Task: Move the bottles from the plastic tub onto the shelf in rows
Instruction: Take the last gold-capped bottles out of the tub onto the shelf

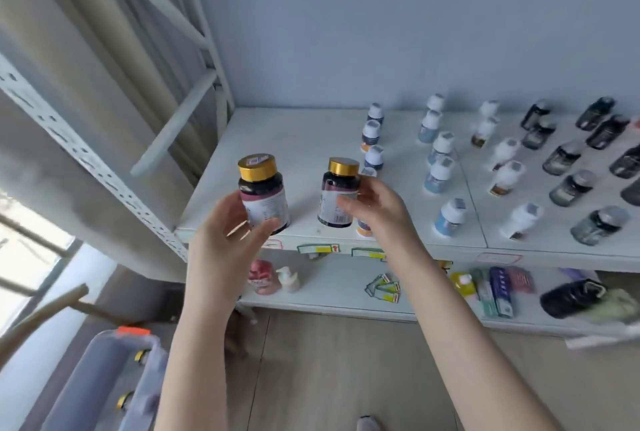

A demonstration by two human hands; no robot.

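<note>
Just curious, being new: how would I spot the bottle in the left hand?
At the left end of the white shelf, two dark gold-capped bottles are held. It is the left one, in the left hand; only its cap carries a sticker.

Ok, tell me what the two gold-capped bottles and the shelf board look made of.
Left bottle and right bottle: dark and glossy, likely tinted plastic, possibly glass; highlights show on their shoulders. Caps: shiny gold, metal or metallised plastic. Shelf board: matte white, probably painted metal or laminate.
</note>
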